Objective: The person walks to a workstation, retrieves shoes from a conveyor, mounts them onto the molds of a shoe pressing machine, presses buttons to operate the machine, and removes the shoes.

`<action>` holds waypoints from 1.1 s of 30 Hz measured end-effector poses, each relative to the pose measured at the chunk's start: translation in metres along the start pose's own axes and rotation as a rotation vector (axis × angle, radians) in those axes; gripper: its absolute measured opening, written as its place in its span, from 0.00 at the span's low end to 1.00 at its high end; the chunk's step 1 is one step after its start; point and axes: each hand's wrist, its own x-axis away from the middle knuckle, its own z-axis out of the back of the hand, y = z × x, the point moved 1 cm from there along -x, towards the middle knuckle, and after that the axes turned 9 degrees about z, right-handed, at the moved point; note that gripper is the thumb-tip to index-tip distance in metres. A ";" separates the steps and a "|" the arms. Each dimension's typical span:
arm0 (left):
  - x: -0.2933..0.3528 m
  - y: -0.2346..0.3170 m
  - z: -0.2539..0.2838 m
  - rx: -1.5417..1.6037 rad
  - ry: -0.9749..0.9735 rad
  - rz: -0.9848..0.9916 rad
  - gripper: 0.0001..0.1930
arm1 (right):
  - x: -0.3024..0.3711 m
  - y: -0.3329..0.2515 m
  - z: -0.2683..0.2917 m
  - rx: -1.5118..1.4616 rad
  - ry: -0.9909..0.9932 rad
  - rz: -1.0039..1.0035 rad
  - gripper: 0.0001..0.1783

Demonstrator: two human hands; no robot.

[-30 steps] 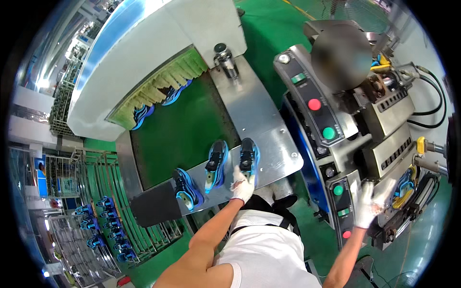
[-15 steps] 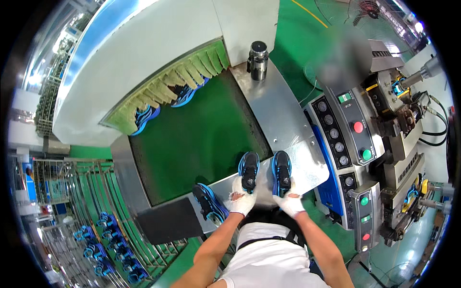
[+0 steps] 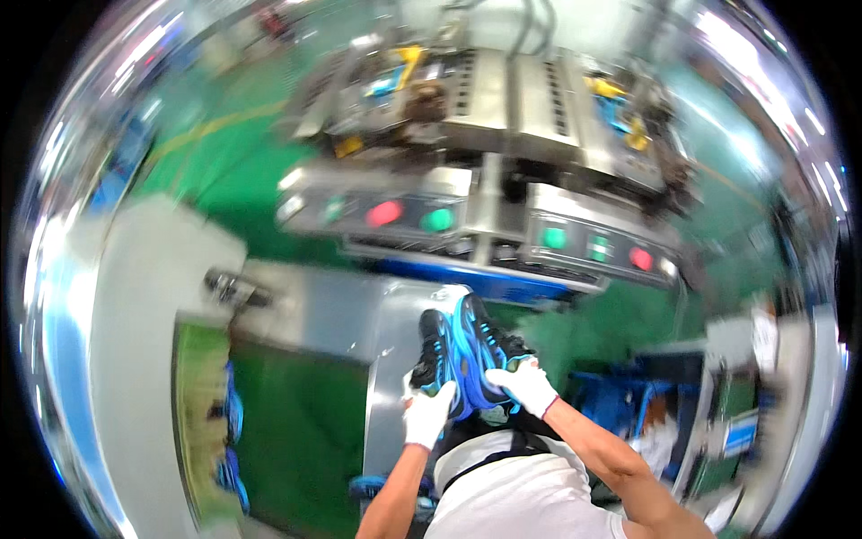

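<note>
Both hands are occupied in the lower middle of the frame. The left hand (image 3: 427, 415) is closed around the heel end of the left shoe (image 3: 433, 349), and the right hand (image 3: 528, 386) grips the heel end of the right shoe (image 3: 499, 346). The two shoes, black above and blue below, stand side by side with toes toward the top of the frame, their blue sides turned inward and apparently touching. They show over the right edge of the metal tabletop (image 3: 384, 404); whether they rest on it or are lifted clear, I cannot tell.

As far as the work can be judged, picking up this pair is done, and setting it down elsewhere is not. A third shoe (image 3: 366, 488), partly hidden by the left forearm at the lower edge, is in neither hand and seems left to deal with. Two more shoes (image 3: 235, 404) show at the curtain (image 3: 199, 422) in the lower left, beside the green belt (image 3: 301, 422), also unhandled. The machine (image 3: 512, 99) across the upper middle holds blue and yellow pieces, too blurred to say what stage they have reached.
</note>
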 end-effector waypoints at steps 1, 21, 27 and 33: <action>0.031 0.051 -0.011 0.084 0.082 -0.175 0.44 | -0.002 0.035 0.028 -0.021 0.030 -0.070 0.63; 0.510 0.396 -0.557 -0.369 -1.040 -1.509 0.39 | 0.364 0.444 0.386 -0.488 1.830 -0.663 0.41; 0.597 0.405 -0.705 -0.611 -0.933 -1.576 0.38 | 0.374 0.611 0.476 -0.195 1.600 -1.056 0.48; 0.460 0.398 -0.621 -0.233 -1.042 -1.639 0.34 | 0.277 0.453 0.482 -0.285 2.132 -0.055 0.29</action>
